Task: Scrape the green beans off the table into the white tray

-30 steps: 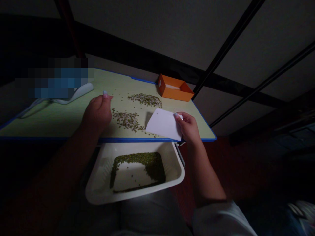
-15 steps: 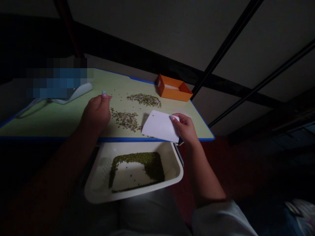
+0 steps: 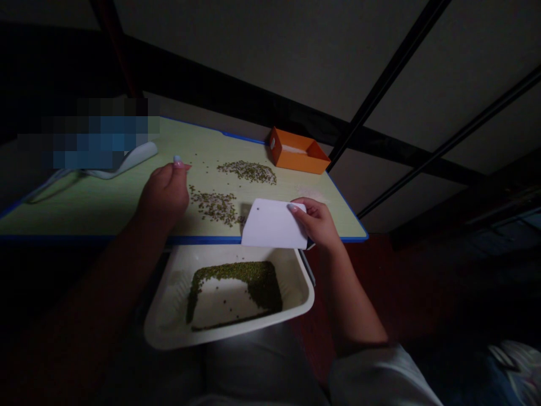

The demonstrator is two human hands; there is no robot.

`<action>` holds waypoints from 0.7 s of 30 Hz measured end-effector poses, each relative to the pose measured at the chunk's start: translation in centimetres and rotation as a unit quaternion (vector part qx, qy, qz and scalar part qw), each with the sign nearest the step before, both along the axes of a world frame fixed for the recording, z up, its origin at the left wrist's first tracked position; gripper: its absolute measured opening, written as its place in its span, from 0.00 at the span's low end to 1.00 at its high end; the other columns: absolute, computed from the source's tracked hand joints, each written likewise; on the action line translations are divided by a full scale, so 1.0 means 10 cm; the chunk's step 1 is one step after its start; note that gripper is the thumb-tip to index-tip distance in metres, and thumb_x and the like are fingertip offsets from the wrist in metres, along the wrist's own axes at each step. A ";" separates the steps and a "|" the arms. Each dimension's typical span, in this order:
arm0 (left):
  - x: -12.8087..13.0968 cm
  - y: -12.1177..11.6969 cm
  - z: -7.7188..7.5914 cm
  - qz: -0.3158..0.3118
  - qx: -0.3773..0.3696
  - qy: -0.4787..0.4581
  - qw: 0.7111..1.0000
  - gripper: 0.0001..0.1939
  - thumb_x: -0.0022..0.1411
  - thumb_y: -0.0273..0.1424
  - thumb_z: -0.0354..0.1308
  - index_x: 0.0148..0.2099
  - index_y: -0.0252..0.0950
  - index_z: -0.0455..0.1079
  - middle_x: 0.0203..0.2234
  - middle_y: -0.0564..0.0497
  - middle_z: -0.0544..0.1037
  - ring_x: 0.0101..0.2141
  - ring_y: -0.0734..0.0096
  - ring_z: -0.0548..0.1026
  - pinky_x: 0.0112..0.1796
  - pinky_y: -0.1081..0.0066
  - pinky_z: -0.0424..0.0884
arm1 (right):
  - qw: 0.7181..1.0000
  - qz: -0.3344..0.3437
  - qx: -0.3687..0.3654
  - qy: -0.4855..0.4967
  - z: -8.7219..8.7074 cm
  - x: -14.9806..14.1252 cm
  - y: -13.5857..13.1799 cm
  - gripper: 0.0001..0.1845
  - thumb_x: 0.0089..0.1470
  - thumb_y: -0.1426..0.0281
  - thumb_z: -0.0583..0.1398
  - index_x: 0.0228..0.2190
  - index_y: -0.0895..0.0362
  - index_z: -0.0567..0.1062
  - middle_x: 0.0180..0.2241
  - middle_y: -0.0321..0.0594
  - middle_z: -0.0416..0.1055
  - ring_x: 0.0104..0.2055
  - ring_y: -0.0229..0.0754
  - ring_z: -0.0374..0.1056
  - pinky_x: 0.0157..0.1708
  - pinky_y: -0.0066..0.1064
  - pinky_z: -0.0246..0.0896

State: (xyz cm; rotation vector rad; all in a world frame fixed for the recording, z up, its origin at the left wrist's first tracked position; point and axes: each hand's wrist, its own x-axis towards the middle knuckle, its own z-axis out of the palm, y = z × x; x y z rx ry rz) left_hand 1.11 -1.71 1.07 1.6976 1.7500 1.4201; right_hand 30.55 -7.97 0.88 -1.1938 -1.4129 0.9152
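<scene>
My right hand pinches the right end of a flat white scraper with a small hole near one corner. The scraper is at the table's front edge, its lower side over the edge. Left of it lies a loose pile of small green beans mixed with pale grains; a second mixed pile is farther back. My left hand is closed above the table beside the nearer pile, thumb pressed on the fingers; anything inside is hidden. Below the edge, a white plastic basin holds many green beans.
An orange open box with pale contents stands at the table's back right. A white curved object with a cable lies at the left, beside a blurred-out patch. Pale grains lie near my right hand. Panelled wall rises behind.
My right hand has drawn the scraper slightly toward me and down past the table edge. A few beans now show on the basin's back wall. The left hand stays nearly still.
</scene>
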 end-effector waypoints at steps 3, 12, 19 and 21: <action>0.00 0.00 0.01 0.005 -0.007 -0.004 1.000 0.29 0.68 0.44 0.37 0.51 0.33 0.74 0.51 0.36 0.78 0.55 0.57 0.73 0.61 0.53 0.64 | 0.998 -0.030 0.020 0.043 -0.05 0.03 0.01 0.23 0.43 0.48 0.70 0.28 0.55 0.76 0.21 0.31 0.67 0.22 0.34 0.57 0.22 0.26 0.50; -0.01 -0.02 0.04 0.006 -0.031 0.011 0.999 0.30 0.70 0.43 0.36 0.54 0.30 0.74 0.55 0.35 0.77 0.58 0.55 0.72 0.63 0.53 0.61 | 0.964 -0.185 0.141 0.126 -0.16 0.05 0.07 0.15 0.49 0.56 0.67 0.33 0.54 0.76 0.31 0.36 0.74 0.31 0.37 0.66 0.31 0.29 0.59; -0.05 -0.01 0.03 0.005 -0.030 0.009 0.999 0.25 0.68 0.50 0.49 0.52 0.36 0.72 0.53 0.43 0.77 0.58 0.58 0.71 0.61 0.45 0.63 | 0.976 -0.148 0.135 0.085 -0.12 0.01 0.00 0.12 0.49 0.59 0.67 0.33 0.54 0.79 0.35 0.39 0.78 0.36 0.41 0.70 0.36 0.33 0.63; -0.05 0.00 0.03 0.001 -0.030 0.010 1.000 0.24 0.66 0.49 0.53 0.52 0.36 0.72 0.54 0.44 0.76 0.58 0.58 0.71 0.61 0.45 0.64 | 0.982 -0.129 0.116 0.074 -0.11 0.00 0.00 0.13 0.49 0.58 0.67 0.32 0.54 0.79 0.33 0.38 0.77 0.34 0.40 0.68 0.34 0.32 0.62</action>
